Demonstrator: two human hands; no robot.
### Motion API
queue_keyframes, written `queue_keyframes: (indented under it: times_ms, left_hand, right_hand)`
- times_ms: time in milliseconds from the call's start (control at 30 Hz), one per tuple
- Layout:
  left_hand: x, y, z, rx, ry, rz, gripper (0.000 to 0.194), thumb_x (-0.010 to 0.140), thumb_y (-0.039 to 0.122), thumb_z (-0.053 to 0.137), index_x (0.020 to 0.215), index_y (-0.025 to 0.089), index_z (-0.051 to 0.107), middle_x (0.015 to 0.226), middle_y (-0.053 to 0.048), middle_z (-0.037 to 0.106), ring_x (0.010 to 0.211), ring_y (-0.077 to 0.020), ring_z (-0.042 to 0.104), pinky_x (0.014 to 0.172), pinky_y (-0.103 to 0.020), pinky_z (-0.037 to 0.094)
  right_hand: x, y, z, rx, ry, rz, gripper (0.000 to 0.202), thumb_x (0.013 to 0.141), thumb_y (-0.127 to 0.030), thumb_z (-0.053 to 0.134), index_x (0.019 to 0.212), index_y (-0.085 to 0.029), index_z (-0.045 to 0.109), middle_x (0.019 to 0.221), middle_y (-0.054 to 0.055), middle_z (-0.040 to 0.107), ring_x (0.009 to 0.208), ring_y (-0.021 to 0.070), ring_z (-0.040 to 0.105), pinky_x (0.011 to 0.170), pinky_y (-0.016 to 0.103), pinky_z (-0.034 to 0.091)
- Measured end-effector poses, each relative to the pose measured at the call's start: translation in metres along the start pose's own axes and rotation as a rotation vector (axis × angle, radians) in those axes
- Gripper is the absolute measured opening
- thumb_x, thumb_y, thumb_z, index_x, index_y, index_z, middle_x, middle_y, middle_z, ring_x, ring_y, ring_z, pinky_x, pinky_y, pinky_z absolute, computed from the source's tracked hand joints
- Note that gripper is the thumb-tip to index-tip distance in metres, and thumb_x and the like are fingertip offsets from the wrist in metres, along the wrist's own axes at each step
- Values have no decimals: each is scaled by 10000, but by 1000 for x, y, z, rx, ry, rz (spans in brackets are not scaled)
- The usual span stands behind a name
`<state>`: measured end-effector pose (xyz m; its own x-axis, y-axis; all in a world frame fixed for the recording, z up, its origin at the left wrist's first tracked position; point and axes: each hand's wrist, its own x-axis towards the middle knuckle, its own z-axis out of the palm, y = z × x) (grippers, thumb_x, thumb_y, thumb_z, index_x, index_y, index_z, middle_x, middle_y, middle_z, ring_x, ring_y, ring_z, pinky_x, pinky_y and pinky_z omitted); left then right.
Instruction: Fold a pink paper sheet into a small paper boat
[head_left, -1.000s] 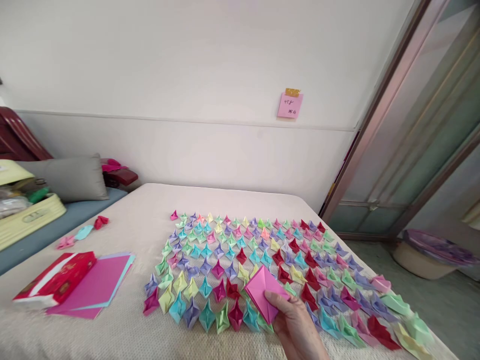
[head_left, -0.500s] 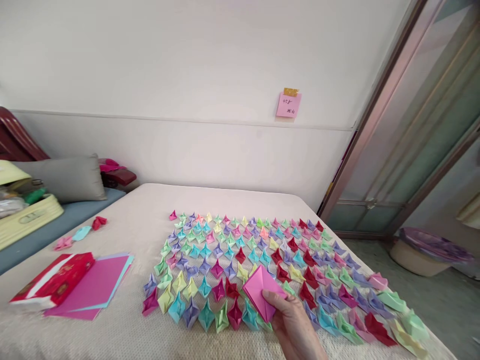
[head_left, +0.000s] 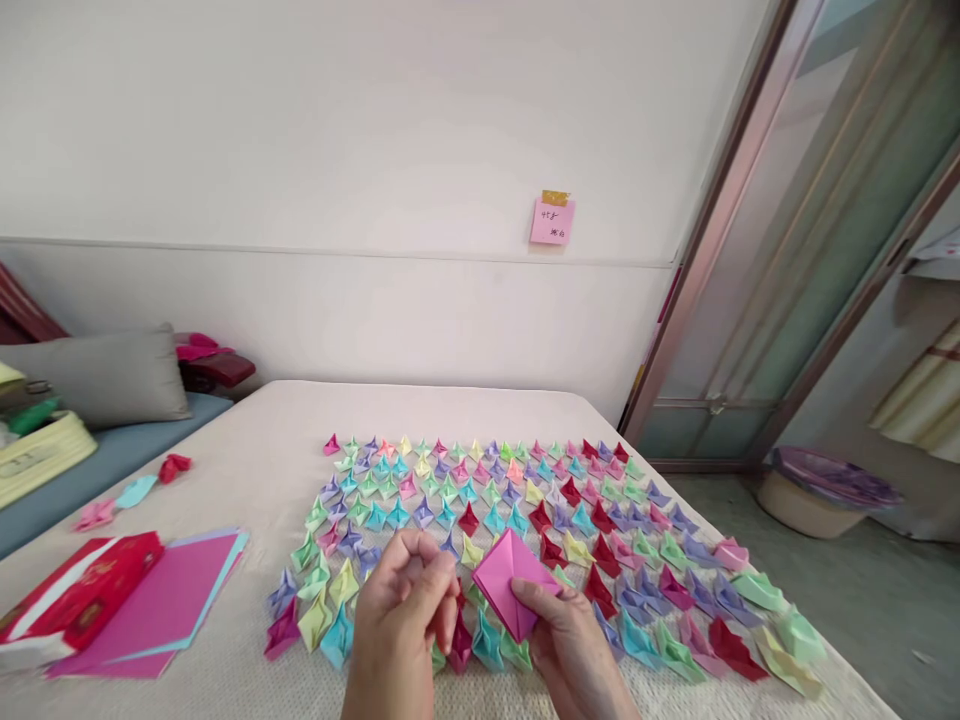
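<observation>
My right hand (head_left: 566, 630) pinches a folded pink paper (head_left: 504, 580), a diamond-shaped packet with crease lines, thumb on its near face. Just left of it, my left hand (head_left: 405, 620) is raised with fingers loosely curled in and the thumb against them. Nothing shows in that hand, and it does not touch the pink paper. Beneath and beyond both hands, rows of small folded paper boats (head_left: 465, 490) in many colours cover the light bedspread (head_left: 247, 440). Several boats are hidden behind my hands.
Flat coloured sheets (head_left: 161, 605) lie at left, partly under a red tissue pack (head_left: 90, 585). Behind them are a few small paper pieces (head_left: 136, 491), a grey cushion (head_left: 105, 375) and a yellow box (head_left: 45, 460). A pink note (head_left: 552, 222) hangs on the wall. A lined bin (head_left: 810, 500) stands at right.
My left hand has come into view from below, up beside the pink paper. My right hand still holds the paper. The view has turned slightly right.
</observation>
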<state>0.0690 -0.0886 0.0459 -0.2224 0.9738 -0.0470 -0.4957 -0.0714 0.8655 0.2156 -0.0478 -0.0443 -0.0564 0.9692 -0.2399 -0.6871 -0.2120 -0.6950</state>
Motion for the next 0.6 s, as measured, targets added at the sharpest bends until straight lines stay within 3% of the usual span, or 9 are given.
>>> queue_keyframes:
  times_ms: [133,267,433,600]
  left_hand:
    - [19,-44,-23,107,-19,-145,363,779,447,699,624,194,490,374,88,460,324,-31,328,379,-154,207]
    - [15,-72,-32,280,-119,-204,423,739,598,686,733,207,525,345,103,436,315,-45,298,351,-157,176]
    - [8,-81,-26,407,-339,-254,497,752,663,618,714,167,611,381,74,436,320,-58,330,352,-188,204]
    - [9,-79,-22,380,-222,-231,382,737,514,673,654,143,638,567,-3,605,320,-36,349,361,-211,182]
  right_hand:
    - [0,-2,3,3,0,-17,170,594,-180,907,616,-111,754,598,46,750,555,136,639,557,202,524]
    - [-3,-4,10,-4,-4,-59,162,607,-177,893,622,-123,741,578,12,716,544,112,591,565,193,498]
    - [-9,-2,23,-44,-30,-83,212,629,-200,859,553,-144,670,489,-22,611,446,99,466,425,204,398]
    - [-15,2,32,-68,-73,-39,239,626,-248,832,541,-143,634,457,-40,513,399,90,379,371,213,306]
